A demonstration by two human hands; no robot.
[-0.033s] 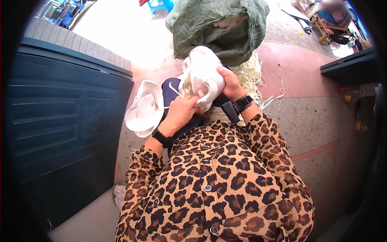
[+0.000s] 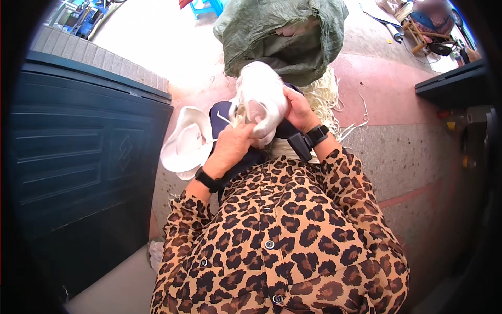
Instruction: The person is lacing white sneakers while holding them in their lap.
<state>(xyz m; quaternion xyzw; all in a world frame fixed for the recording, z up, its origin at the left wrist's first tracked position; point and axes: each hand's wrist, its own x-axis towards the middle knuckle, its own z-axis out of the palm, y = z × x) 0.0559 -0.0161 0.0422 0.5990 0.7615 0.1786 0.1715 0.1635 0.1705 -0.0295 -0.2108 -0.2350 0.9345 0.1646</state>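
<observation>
A white sneaker (image 2: 261, 86) is held up in front of me over my dark-clad lap, toe pointing away and its opening toward me. My left hand (image 2: 234, 142) closes its fingers on the edge of that opening, and a thin white lace (image 2: 224, 118) sticks out beside it. Along the shoe's right side my right hand (image 2: 299, 109) grips it, with the thumb near the upper. Part of the shoe's near end is blurred. To the left of my lap lies a white bowl-like item (image 2: 188, 141); I cannot tell whether it is a hat or another shoe.
Beyond the shoe a large green woven sack (image 2: 282, 39) gapes toward me. Pale strands or laces (image 2: 327, 97) lie heaped on the floor to its right. Dark door panels (image 2: 83, 152) stand on the left; another dark panel (image 2: 452, 81) is at the right. A blue stool (image 2: 206, 7) is farther off.
The shoe has shifted down slightly in my hands, and its opening is more blurred. Both hands keep their hold.
</observation>
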